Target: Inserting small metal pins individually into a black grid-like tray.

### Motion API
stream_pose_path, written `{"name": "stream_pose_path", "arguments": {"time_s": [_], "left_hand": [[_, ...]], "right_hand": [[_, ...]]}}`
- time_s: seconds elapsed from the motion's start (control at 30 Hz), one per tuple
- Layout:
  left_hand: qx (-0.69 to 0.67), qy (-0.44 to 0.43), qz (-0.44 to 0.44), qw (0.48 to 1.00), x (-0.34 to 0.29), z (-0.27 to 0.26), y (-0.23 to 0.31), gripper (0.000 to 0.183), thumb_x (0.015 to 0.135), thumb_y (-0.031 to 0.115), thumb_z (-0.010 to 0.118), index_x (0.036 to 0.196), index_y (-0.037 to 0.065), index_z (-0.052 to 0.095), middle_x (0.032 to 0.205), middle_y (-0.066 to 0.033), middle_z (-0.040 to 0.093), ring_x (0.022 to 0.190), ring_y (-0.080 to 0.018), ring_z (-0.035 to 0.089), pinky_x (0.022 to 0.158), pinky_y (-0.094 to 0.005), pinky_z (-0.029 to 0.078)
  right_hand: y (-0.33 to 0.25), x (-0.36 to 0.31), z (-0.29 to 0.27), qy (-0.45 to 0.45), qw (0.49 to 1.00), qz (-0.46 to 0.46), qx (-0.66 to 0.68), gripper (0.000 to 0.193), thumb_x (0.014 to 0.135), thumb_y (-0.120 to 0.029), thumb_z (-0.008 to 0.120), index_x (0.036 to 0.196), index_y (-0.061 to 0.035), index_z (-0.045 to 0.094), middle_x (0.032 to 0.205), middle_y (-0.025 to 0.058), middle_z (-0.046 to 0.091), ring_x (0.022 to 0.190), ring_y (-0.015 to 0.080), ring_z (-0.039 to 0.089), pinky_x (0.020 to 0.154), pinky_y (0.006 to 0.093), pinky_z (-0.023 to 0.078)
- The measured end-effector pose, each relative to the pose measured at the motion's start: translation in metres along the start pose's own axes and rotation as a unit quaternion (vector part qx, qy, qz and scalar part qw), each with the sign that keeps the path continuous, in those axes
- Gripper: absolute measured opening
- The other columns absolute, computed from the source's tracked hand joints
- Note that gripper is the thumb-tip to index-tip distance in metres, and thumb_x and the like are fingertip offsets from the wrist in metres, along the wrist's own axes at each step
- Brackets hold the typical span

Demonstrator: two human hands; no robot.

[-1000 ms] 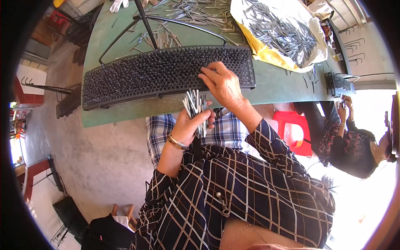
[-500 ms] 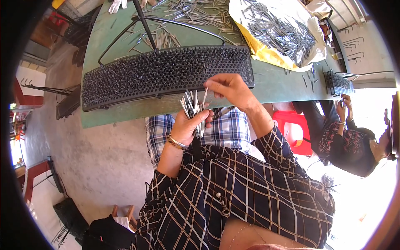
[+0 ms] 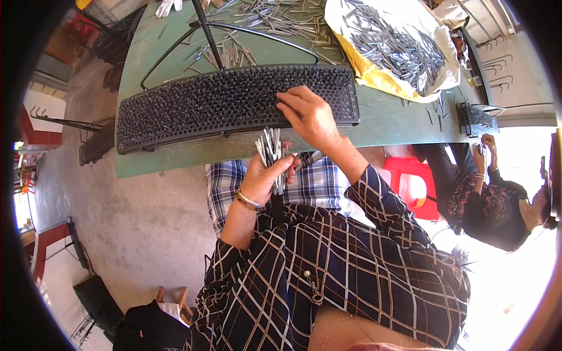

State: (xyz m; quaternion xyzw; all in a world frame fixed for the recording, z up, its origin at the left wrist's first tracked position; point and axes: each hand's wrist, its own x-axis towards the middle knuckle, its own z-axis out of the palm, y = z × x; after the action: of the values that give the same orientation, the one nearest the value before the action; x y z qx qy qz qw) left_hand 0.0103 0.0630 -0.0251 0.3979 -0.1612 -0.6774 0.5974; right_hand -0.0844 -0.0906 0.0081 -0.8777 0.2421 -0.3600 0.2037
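Note:
My left hand [image 3: 264, 175] is closed round a bundle of thin metal rods [image 3: 271, 146], which stand mostly upright just in front of the table edge. Above the black perforated rack [image 3: 181, 108], my right hand [image 3: 313, 119] reaches down with its thumb and fingers drawn together. Whatever the fingertips hold is too small or hidden to make out. Many holes of the rack are filled with dark upright pieces; toward its right end bare holes show. A black wire frame [image 3: 264, 36] rises from the rack's far side.
Loose rods [image 3: 281, 20] lie scattered over the green table [image 3: 386, 120]. A white and yellow sack [image 3: 374, 82] heaped with rods lies at the back right. Another person [image 3: 489, 199] works at the right, by a smaller rack [image 3: 477, 120] and a red stool [image 3: 404, 169].
My right hand has moved from beside the bundle, where it pinched a single rod, forward and slightly left over the rack. My left hand has stayed put with the bundle.

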Motion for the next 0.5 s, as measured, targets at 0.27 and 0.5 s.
{"name": "stream_pose_path", "arguments": {"time_s": [0.27,0.5], "left_hand": [[-0.001,-0.012,0.022,1.0,0.0,0.001,0.002,0.035,0.085,0.011,0.066,0.116,0.004,0.051,0.086,-0.0084,0.065,0.068,-0.0114,0.06,0.056,-0.0254,0.052],[0.029,-0.015,0.027,0.999,0.001,0.005,0.004,0.033,0.086,0.012,0.066,0.113,0.002,0.052,0.086,-0.009,0.065,0.067,-0.0123,0.06,0.055,-0.0253,0.051]], "right_hand": [[-0.015,-0.003,-0.008,0.03,0.999,0.003,-0.009,0.018,0.08,-0.012,0.07,0.095,-0.003,0.068,0.09,0.0107,0.06,0.071,0.0241,0.06,0.061,0.0311,0.049],[-0.019,-0.011,-0.027,-0.185,0.902,0.276,0.276,0.017,0.085,-0.014,0.068,0.087,0.0021,0.069,0.075,0.0038,0.064,0.065,0.0083,0.056,0.057,0.0228,0.044]]}}
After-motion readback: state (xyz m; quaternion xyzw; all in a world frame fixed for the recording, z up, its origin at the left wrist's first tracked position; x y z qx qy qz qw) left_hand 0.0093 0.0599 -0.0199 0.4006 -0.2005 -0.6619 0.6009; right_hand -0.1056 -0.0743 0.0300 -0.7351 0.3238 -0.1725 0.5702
